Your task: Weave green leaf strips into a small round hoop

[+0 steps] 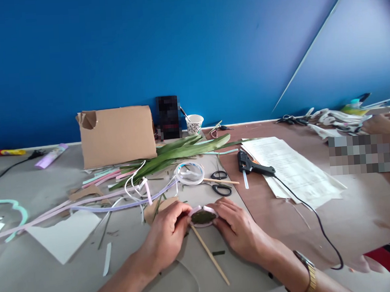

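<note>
My left hand and my right hand pinch opposite sides of a small round dark green piece with a pale pink rim. A small gap shows in the rim at its far side. A thin wooden stick runs from the piece's near edge toward me; whether it is joined on, I cannot tell. Just beyond my fingers lies a scrap of brown cardboard. Black-handled scissors rest past my right hand, beside a roll of clear tape.
A black glue gun with a trailing cord lies by printed papers on the right. Green leaves, paper strips and a cardboard box are behind. A paper cup stands at the wall. Another person's hand is at right.
</note>
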### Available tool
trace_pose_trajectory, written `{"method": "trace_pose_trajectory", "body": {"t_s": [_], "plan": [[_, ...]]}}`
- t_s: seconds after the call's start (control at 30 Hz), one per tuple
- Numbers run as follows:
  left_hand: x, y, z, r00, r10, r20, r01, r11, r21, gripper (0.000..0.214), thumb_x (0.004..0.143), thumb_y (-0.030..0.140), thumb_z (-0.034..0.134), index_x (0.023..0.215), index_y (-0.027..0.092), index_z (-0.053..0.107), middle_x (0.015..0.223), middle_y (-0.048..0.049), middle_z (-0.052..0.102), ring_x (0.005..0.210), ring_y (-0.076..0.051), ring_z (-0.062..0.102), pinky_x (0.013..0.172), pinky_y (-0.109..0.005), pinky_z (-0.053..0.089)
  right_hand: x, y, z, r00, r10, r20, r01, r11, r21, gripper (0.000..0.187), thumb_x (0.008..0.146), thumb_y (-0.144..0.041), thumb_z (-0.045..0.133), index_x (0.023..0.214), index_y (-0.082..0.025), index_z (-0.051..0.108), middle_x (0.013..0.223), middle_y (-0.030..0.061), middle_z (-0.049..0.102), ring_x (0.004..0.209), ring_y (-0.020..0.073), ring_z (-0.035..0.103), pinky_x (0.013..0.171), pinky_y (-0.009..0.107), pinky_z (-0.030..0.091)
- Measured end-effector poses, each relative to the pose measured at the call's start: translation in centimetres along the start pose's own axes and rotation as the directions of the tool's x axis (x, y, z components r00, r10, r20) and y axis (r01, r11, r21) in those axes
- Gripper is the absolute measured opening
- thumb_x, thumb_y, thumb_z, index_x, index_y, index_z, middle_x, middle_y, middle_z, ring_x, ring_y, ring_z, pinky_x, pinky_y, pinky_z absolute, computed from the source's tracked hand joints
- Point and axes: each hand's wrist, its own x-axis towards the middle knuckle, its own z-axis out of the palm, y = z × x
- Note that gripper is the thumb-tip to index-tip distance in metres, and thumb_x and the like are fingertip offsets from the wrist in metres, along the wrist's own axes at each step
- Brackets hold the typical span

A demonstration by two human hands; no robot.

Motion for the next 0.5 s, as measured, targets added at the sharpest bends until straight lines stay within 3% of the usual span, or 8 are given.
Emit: {"method": "trace_pose_trajectory", "body": {"t_s": [0.17, 0.37, 0.5], "plan": [[-0.18, -0.07, 0.18, 0.998, -0.060, 0.001, 0.060, 0.996, -0.073, 0.011, 0.088, 0.020, 0.049, 0.086, 0.021, 0.059, 0.074, 0.0021, 0.061, 0.067, -0.013, 0.055, 0.063, -0.022, 0.045, -0.15, -0.14, -0.17, 0.999, 0.018, -0.027, -0.018, 1.000, 0.001, 0.027, 0.089, -0.007, 0.043, 0.111, -0.016, 0.055, 0.095, 0.0103, 0.062, 0.088, 0.0217, 0.055, 0.080, 0.035, 0.047], [-0.05, 0.51, -0.21, 0.998, 0.022, -0.067, -0.027, 0.997, -0.077, 0.014, 0.089, 0.024, 0.048, 0.093, 0.020, 0.060, 0.085, -0.0026, 0.062, 0.075, -0.015, 0.058, 0.069, -0.024, 0.047, -0.05, -0.55, -0.37, 0.996, -0.028, -0.085, 0.031, 0.999, 0.027, 0.027, 0.086, -0.006, 0.044, 0.108, -0.018, 0.054, 0.093, 0.0083, 0.062, 0.085, 0.0204, 0.055, 0.076, 0.032, 0.047], [-0.05, 0.26, -0.01, 0.995, 0.009, -0.102, -0.022, 0.992, -0.126, 0.016, 0.087, 0.023, 0.051, 0.101, 0.021, 0.059, 0.102, -0.0056, 0.061, 0.075, -0.013, 0.059, 0.067, -0.024, 0.049, -0.03, -0.64, -0.51, 0.992, 0.032, -0.123, -0.027, 0.999, 0.042, 0.023, 0.085, -0.008, 0.046, 0.103, -0.019, 0.057, 0.089, 0.0060, 0.062, 0.085, 0.0199, 0.056, 0.077, 0.031, 0.046]]}}
